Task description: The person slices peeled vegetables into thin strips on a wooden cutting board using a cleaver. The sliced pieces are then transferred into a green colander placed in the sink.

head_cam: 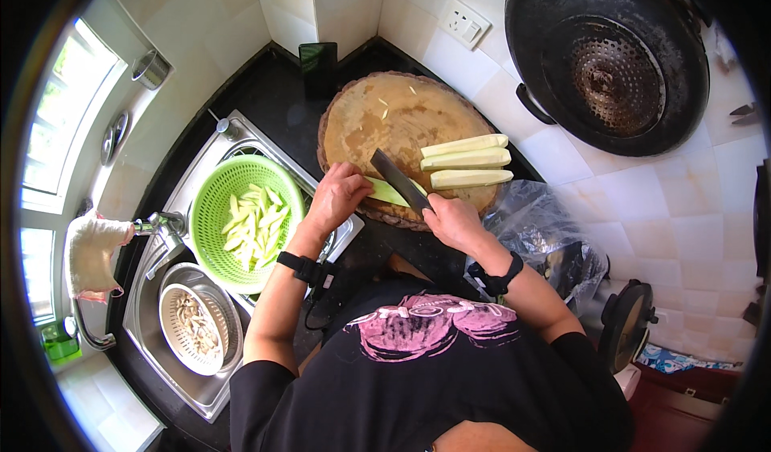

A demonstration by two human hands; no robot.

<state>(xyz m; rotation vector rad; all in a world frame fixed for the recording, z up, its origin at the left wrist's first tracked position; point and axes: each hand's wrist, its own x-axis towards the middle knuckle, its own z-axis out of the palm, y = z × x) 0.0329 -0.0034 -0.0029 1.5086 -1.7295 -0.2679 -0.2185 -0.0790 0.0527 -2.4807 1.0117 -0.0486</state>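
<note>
On a round wooden chopping board [361, 120] with a bark rim lies a pale green strip of peeled vegetable [387, 191]. My left hand [337, 196] grips the strip's left end with bent fingers. In my right hand [455, 222] is a kitchen knife [399, 181], its dark blade slanting across the strip. The blade hides part of the strip, and my right fingers cover the handle. Three more peeled vegetable lengths [465, 160] lie side by side at the board's right. A few small scraps [384, 113] sit near its far side.
Left of the board, a green colander [205, 223] holds cut vegetable pieces [256, 226] over the steel sink [205, 401]. A pale basket [171, 346] of sliced food, perhaps mushrooms, stands in the basin near the faucet [165, 229]. A clear plastic bag [530, 217] touches the board's right side.
</note>
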